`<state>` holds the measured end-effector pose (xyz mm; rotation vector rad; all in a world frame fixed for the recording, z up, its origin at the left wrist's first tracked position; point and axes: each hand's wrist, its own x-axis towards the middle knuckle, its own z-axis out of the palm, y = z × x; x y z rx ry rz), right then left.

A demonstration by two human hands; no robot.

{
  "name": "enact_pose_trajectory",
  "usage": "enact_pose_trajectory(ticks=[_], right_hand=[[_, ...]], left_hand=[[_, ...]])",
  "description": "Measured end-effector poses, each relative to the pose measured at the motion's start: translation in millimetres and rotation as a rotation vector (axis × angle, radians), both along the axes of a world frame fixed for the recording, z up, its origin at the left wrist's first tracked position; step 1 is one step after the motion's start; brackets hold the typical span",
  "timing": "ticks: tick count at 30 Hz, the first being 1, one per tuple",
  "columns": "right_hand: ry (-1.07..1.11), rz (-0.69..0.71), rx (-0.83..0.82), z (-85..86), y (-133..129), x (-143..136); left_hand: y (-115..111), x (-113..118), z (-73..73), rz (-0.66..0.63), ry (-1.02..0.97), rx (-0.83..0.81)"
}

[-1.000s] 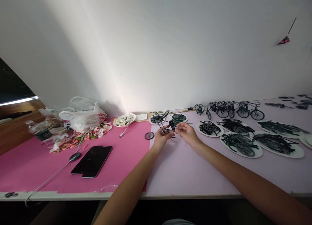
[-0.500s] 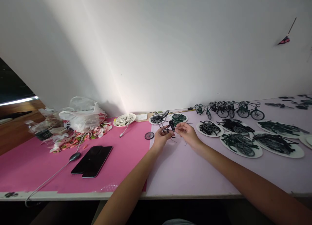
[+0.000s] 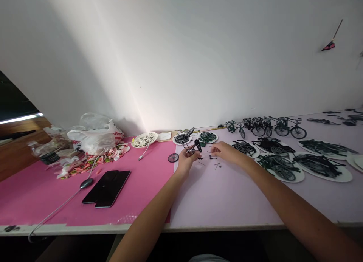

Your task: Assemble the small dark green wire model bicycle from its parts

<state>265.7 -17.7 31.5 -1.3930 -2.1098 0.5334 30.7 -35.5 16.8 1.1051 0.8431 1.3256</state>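
My left hand (image 3: 187, 159) is closed round a small black model bicycle (image 3: 197, 145), partly assembled, with a wheel standing up at its far side. To its right my right hand (image 3: 222, 151) hovers low over the table, fingers curled together; whatever they may pinch is too small to make out. Just below those fingertips lies a small black angled part (image 3: 212, 157). Nearer to me are several thin pins (image 3: 217, 166). A loose spoked wheel (image 3: 173, 157) rests left of my left hand.
Plates of bicycle parts (image 3: 279, 168) spread to the right, with finished model bicycles (image 3: 289, 127) behind them along the wall. On the pink left side are two dark phones (image 3: 113, 189), a cable puck (image 3: 86, 183), a plastic bag (image 3: 95, 135) and a plate of white pieces (image 3: 144, 140).
My right hand has moved right, away from the model bicycle, and lower toward the loose parts. My left hand keeps the bicycle in nearly the same place.
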Motion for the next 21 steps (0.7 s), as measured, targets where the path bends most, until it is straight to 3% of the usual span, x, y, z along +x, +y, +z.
enact_pose_trajectory(ticks=[3,6,14,21], right_hand=[[-0.121,-0.021,-0.2,-1.1,1,13],[-0.147,-0.039,-0.272,-2.6,0,16],[-0.131,0.027,-0.301,-6.3,-2,10],[-0.334,-0.069,-0.278,-11.9,-5,4]], left_hand=[[0,0,-0.7,0.006,0.005,0.001],[0,1,-1.0,0.004,0.003,0.0],[0,1,0.0,0.011,0.005,-0.004],[1,1,-1.6,0.016,0.017,0.001]])
